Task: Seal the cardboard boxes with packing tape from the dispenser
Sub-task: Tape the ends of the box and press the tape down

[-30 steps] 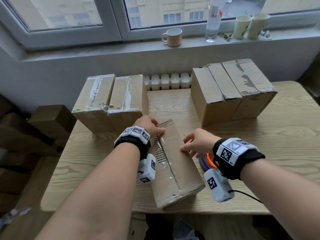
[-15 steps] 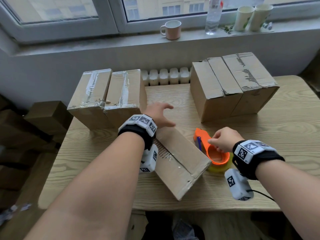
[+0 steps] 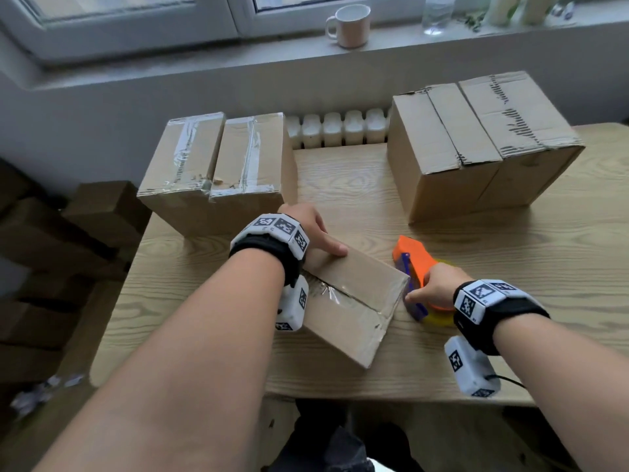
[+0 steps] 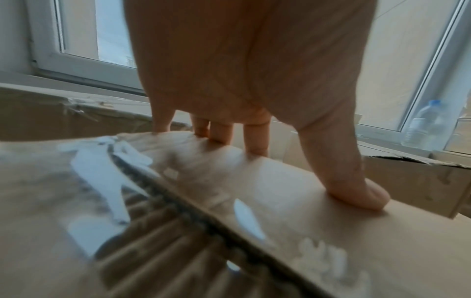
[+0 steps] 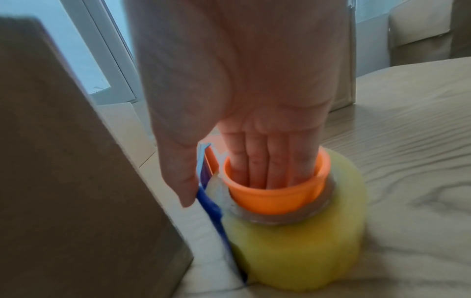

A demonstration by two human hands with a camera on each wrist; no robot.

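Note:
A brown cardboard box [image 3: 354,301] lies askew on the wooden table [image 3: 544,267], its top seam bearing scraps of clear tape. My left hand [image 3: 316,233] holds its far end, with the thumb [image 4: 356,191] on top and the fingers [image 4: 254,137] over the far edge. Just right of the box stands the orange tape dispenser [image 3: 413,257] with its yellowish tape roll [image 5: 305,252]. My right hand [image 3: 425,294] grips it: the fingers [image 5: 265,165] sit inside the orange core [image 5: 275,199] and the thumb is outside against the blue blade guard [image 5: 209,203]. The box's side [image 5: 63,181] looms left.
Two taped boxes [image 3: 211,158] stand at the back left, and two untaped boxes [image 3: 476,141] at the back right. A radiator [image 3: 337,129] shows between them. A mug [image 3: 350,25] and a bottle [image 3: 439,11] sit on the sill. More boxes [image 3: 51,250] are piled on the floor at left.
The box has turned askew under my left hand, which shifted to its far end. My right hand left the box, moved right and took hold of the dispenser.

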